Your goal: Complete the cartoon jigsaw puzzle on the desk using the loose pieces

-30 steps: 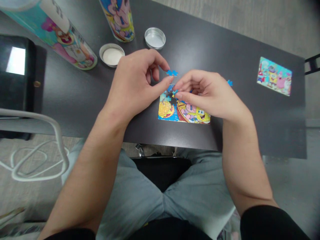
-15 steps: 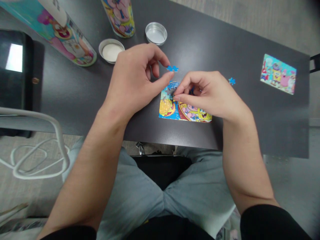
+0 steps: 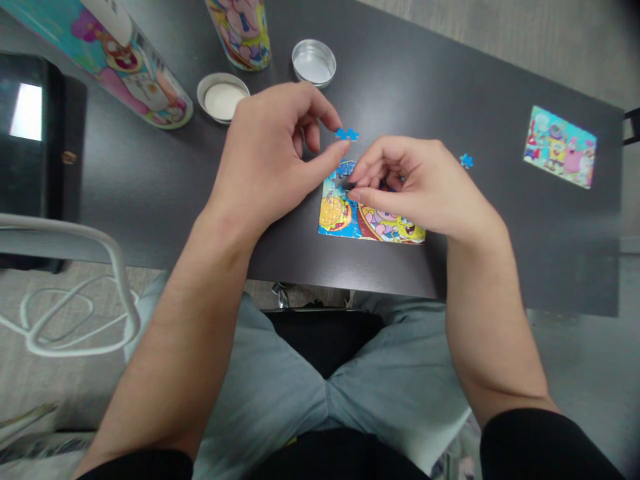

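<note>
A partly assembled cartoon jigsaw puzzle (image 3: 336, 217) lies near the table's front edge, with a dark gap in its upper left part. My left hand (image 3: 280, 143) is above its left corner, thumb and index finger closed about a small blue puzzle piece (image 3: 350, 135) just beyond the puzzle. Over the puzzle's upper part is my right hand (image 3: 410, 183); its thumb and index tips stand slightly apart beside the gap, with nothing visible between them. This hand hides much of the puzzle's right side. A loose blue puzzle piece (image 3: 467, 161) rests to its right.
Two round metal lids (image 3: 314, 61) (image 3: 223, 98) and two cartoon-printed cans (image 3: 243, 33) (image 3: 145, 80) are at the back left. A black device (image 3: 27, 153) is at far left, above a white cable (image 3: 117, 267). A cartoon picture card (image 3: 561, 147) lies at right on the dark table (image 3: 500, 87).
My right thumb and index tips have parted slightly, the index finger lifting away from the puzzle. My left hand stays nearly still, and the view has shifted a little.
</note>
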Available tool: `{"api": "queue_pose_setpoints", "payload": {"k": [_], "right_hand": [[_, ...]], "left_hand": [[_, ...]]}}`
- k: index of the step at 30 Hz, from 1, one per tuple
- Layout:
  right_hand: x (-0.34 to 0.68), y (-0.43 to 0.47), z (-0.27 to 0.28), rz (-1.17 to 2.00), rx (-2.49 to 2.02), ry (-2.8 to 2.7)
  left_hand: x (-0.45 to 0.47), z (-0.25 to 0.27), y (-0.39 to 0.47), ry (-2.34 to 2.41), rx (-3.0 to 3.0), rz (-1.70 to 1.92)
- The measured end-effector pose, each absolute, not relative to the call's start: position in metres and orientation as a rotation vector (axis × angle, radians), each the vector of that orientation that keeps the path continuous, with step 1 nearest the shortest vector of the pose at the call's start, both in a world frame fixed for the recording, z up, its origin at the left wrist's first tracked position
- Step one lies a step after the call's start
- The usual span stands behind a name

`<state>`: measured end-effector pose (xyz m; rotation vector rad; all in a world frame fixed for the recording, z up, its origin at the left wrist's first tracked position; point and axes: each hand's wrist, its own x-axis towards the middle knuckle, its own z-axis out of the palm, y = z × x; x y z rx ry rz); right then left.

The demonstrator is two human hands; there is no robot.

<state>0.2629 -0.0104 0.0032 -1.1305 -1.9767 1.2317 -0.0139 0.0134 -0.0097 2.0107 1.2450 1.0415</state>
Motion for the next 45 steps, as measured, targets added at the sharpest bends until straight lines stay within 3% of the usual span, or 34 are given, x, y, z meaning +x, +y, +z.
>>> {"api": "queue_pose_setpoints", "payload": {"k": [16,28,45], "right_hand": [[0.258,-0.008,0.005,1.17,-1.195,-2.007],[0.269,0.0,-0.009,0.998,-1.247,-1.693],[0.262,-0.003,0.003,1.285,-1.175,-1.677]], "left_hand": [[-0.008,-0.02,0.018,1.177,2.002,1.2],[-0.013,-0.018,0.015,1.181,2.006,1.073],[-0.015,-0.006,0.006,1.015,2.102,0.962]]}}
